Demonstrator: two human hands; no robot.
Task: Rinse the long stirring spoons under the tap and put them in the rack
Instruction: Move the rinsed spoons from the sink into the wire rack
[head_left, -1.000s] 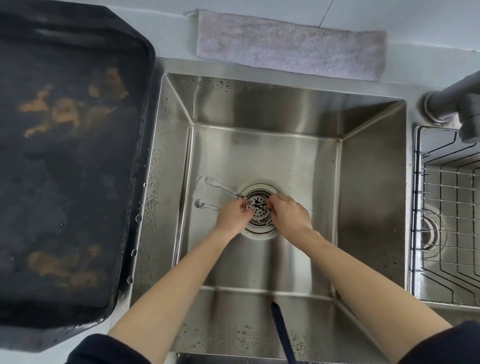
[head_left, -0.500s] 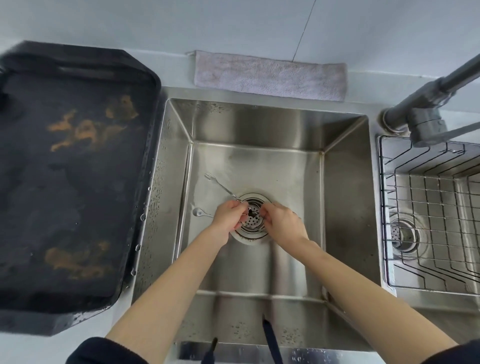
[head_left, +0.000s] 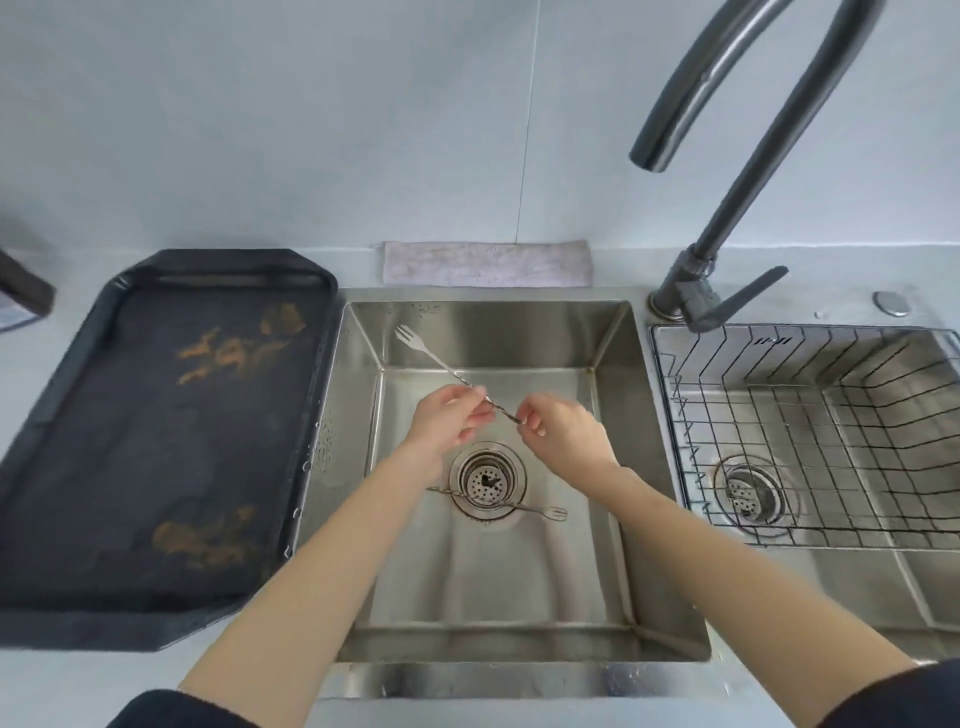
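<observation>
A long twisted steel stirring spoon (head_left: 441, 366) with a forked end is held above the left sink basin (head_left: 613, 467). My left hand (head_left: 449, 415) pinches its middle and my right hand (head_left: 563, 431) pinches its lower end; the fork end points up and to the left. A second stirring spoon (head_left: 535, 510) lies on the basin floor across the drain strainer (head_left: 487, 480), fork end to the right. The dark tap (head_left: 727, 171) arches over the right side, its spout high above the basin; no water runs. The wire rack (head_left: 810, 431) sits in the right basin.
A dark stained tray (head_left: 156, 441) lies on the counter left of the sink. A grey cloth (head_left: 485, 263) is folded behind the basin. A round metal cap (head_left: 892, 303) sits on the counter at the far right. The rack holds nothing visible.
Both hands have lifted one stirring spoon off the basin floor and raised it. The camera has tilted up, bringing the tap and the wall into view.
</observation>
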